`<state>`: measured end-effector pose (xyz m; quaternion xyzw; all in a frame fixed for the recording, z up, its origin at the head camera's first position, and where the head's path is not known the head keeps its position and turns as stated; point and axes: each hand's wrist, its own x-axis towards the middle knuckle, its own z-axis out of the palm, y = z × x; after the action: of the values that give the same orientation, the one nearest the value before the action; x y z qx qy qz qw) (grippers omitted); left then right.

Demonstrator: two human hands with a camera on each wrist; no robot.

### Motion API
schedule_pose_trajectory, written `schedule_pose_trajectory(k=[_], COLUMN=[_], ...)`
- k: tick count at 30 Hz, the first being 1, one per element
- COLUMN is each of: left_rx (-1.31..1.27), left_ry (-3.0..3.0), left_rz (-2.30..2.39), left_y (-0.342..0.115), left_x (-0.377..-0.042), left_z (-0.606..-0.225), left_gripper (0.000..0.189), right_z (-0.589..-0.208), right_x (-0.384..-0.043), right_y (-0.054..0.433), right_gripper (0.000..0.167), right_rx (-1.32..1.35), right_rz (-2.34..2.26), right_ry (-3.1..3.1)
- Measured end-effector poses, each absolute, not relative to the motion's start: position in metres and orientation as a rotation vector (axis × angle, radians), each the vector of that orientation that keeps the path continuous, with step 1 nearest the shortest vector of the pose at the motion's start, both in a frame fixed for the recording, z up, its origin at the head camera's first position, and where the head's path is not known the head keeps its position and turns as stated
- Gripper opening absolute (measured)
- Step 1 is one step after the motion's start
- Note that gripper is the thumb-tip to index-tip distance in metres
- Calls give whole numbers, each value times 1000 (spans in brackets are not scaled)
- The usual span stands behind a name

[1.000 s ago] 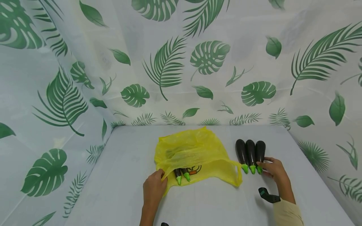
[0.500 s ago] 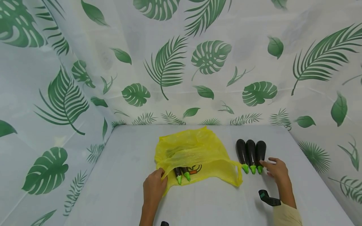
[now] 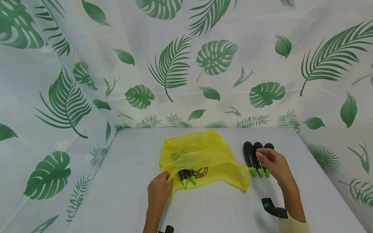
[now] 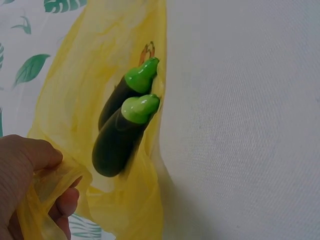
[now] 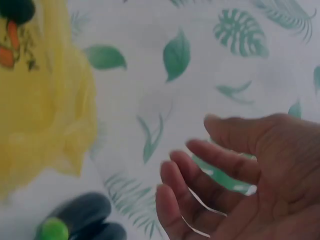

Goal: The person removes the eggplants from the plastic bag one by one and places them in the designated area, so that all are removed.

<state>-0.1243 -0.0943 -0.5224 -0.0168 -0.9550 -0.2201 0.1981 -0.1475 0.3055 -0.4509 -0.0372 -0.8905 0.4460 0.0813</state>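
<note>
My left hand [image 3: 158, 191] pinches the edge of a yellow plastic bag [image 3: 209, 140] lying flat on the white table. Two eggplants [image 4: 115, 145], dark with bright green stems, lie in the bag's mouth, their upper parts under the film in the head view. To the bag's right, three more eggplants [image 3: 248, 153] lie side by side, stems toward me. Above the right part of this row hovers my right hand [image 3: 275, 163], partly covering two of them. Its fingers are loosely bent and hold nothing, as the right wrist view shows this hand [image 5: 240, 175] apart from everything.
Leaf-printed cloth [image 3: 217, 97] walls off the back and both sides of the white table [image 3: 128, 168]. A loose bag handle [image 3: 245, 179] reaches close to the leftmost eggplant of the row. A black camera mount [image 3: 274, 208] juts from my right wrist.
My right hand has come off the rightmost eggplant, rising and shifting left over the row. The eggplants have stayed put, and my left hand keeps its grip on the bag.
</note>
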Motion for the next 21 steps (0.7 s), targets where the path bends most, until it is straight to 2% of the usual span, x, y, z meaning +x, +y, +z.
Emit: schedule_pose_trajectory(k=[7,13,17,21], left_rx=[-34,-43,-42,-37], left_ry=[-2687,-2673,-2672,-2669], left_rz=[-635,-646,-634,-633], left_y=[-95,-95,-95,-95], left_x=[-124,-124,-126,-127], left_z=[-522,-523,-523,-522], left_gripper=[8,10,11,11], right_z=[-442,-453,-464,-478], right_x=[-142,-145,-149,-153], right_y=[270,239,216,192], right_gripper=[30,30,33,37], right_rx=[424,776,919,879], right_rz=[1543,1751,1829,1932], right_ry=[-2744,-2862,-2911,-2915])
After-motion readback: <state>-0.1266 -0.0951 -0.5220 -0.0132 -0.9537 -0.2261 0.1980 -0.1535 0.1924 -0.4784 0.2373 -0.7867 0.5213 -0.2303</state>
